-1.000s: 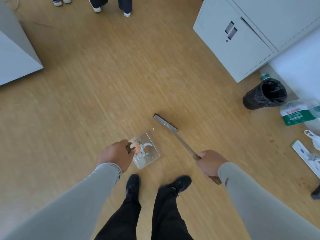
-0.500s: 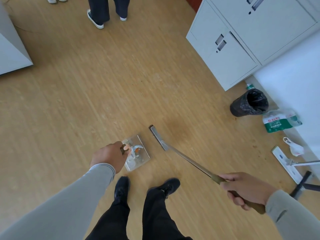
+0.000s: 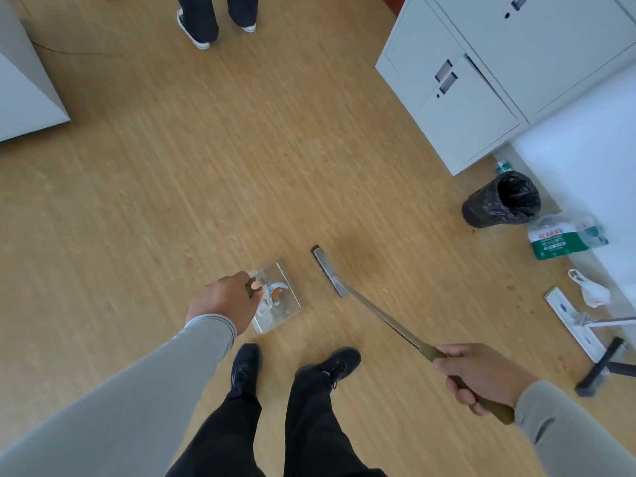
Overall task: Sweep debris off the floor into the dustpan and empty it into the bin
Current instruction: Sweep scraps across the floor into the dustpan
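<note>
Left hand (image 3: 220, 304) grips the clear plastic dustpan (image 3: 278, 297), loaded with scraps; right hand (image 3: 481, 376) clasps the metal-shafted broom (image 3: 375, 315).
Black-lined round bin (image 3: 502, 199) stands well apart, forward-right, on the broom hand's side.

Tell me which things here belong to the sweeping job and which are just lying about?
Job:
dustpan with debris, in left hand
broom, in right hand
bin

Lying about:
water bottle pack
flat mop
white bag
cabinet
</note>
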Demonstrator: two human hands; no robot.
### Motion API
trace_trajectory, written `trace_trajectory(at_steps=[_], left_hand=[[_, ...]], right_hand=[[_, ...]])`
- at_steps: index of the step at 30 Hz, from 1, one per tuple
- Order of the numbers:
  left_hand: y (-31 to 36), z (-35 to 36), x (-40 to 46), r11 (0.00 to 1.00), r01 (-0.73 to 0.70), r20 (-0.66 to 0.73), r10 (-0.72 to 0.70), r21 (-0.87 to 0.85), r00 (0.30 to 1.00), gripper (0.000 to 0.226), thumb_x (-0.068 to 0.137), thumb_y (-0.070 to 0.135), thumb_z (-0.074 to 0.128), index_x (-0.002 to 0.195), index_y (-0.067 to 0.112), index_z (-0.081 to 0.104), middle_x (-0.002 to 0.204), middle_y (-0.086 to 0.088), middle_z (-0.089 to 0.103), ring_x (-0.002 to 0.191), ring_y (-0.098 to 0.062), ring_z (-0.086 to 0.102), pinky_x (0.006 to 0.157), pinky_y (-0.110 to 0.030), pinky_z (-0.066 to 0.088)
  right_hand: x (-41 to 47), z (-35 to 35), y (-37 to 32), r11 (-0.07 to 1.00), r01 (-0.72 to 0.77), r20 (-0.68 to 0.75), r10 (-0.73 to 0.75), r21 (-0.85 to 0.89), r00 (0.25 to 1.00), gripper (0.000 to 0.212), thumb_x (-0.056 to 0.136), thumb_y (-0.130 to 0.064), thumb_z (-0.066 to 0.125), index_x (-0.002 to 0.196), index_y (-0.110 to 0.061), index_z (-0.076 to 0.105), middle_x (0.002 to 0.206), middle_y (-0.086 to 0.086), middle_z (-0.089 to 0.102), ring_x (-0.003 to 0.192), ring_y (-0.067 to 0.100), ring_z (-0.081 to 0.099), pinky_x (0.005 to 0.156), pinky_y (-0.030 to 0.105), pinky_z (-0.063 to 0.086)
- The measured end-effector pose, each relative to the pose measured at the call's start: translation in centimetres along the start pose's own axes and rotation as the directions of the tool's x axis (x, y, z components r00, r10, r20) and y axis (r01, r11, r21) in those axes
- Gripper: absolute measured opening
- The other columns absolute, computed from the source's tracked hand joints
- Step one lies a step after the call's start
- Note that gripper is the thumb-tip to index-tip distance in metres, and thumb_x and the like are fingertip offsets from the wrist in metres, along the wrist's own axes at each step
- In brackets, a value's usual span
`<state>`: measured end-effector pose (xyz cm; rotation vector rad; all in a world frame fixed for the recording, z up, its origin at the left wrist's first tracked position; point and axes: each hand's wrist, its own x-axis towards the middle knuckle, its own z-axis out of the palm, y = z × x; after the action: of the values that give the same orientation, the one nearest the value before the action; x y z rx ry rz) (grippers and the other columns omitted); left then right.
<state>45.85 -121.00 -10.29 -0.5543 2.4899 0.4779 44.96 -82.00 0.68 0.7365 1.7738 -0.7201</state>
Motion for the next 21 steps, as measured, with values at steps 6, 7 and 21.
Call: trace_trajectory(at_steps=[6,7,21], left_hand=[[0.1,0.0,-0.1,1.0,-0.012,0.003,0.012,0.008,1.0,0.02,0.099,0.05,0.047,0.104,0.033,0.055,0.078,0.01,0.058,0.072,-0.019,0.059,0.058,-0.028,0.045],[0.2,0.0,0.0,1.0,-0.013,0.003,0.013,0.013,1.0,0.021,0.099,0.05,0.046,0.105,0.033,0.055,0.079,0.01,0.058,0.074,-0.019,0.06,0.058,-0.028,0.045],[0.1,0.0,0.8,0.999,-0.033,0.003,0.033,0.032,0.999,0.023,0.099,0.049,0.045,0.104,0.03,0.056,0.086,0.006,0.062,0.078,-0.022,0.062,0.064,-0.03,0.048]], right_hand=[[0.2,-0.7,-0.2,0.994,0.021,-0.012,-0.022,-0.109,1.0,0.05,0.1,-0.015,0.056,0.147,-0.025,0.046,0.065,0.008,0.057,0.047,0.015,0.044,0.045,0.026,0.038],[0.7,-0.5,-0.3,0.99,0.015,-0.022,-0.018,-0.139,1.0,0.05,0.1,-0.016,0.055,0.149,-0.026,0.045,0.067,0.006,0.058,0.048,0.015,0.046,0.046,0.027,0.039],[0.2,-0.8,0.2,0.988,-0.12,0.009,0.12,0.092,0.993,0.045,0.102,-0.016,0.056,0.147,-0.019,0.048,0.067,0.011,0.053,0.045,0.016,0.04,0.043,0.025,0.033]])
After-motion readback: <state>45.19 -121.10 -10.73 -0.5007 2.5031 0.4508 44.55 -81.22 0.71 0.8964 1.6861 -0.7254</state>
